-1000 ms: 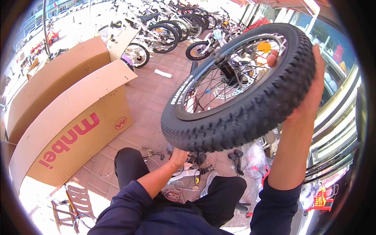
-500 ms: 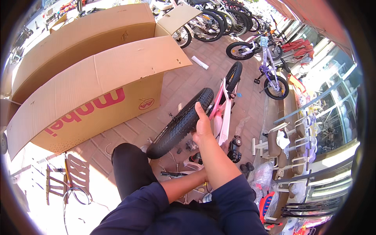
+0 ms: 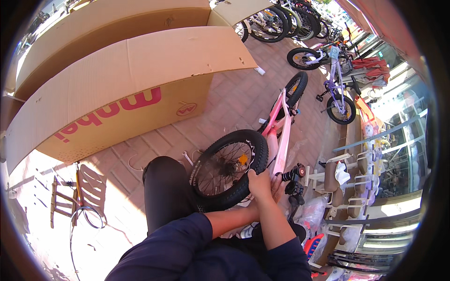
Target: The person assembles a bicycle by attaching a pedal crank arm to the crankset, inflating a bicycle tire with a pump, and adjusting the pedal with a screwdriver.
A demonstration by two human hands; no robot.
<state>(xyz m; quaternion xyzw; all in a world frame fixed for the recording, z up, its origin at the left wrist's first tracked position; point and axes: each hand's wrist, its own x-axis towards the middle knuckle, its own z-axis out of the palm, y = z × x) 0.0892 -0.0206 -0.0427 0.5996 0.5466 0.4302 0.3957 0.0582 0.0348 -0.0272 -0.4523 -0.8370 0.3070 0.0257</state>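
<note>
A bicycle wheel (image 3: pixel 263 154) with a black knobby tyre, dark spokes and an orange reflector stands tilted beside my bent knee. My right hand (image 3: pixel 260 183) grips its right side, with the thumb over the tyre. Under the right forearm crosses my left arm; my left hand (image 3: pixel 279 188), partly hidden, has its fingers closed about the black handlebar (image 3: pixel 294 172) of a pink and white bicycle. This bicycle's frame (image 3: pixel 282 145) stretches away from me to its far wheel (image 3: pixel 296 89). Whether the near wheel is joined to the frame I cannot tell.
A large open cardboard box (image 3: pixel 140 112) stands at left. A wrench (image 3: pixel 187 158) lies by my knee (image 3: pixel 166 187). Farther off stand a purple bicycle (image 3: pixel 334 82) and a row of bicycles (image 3: pixel 290 21). Plastic-wrapped parts (image 3: pixel 315 213) and racked seats (image 3: pixel 332 175) line the right.
The wheel has turned from nearly edge-on to showing its spokes, and my right hand has moved down and right with it. My left hand's fingers have come into view at the handlebar.
</note>
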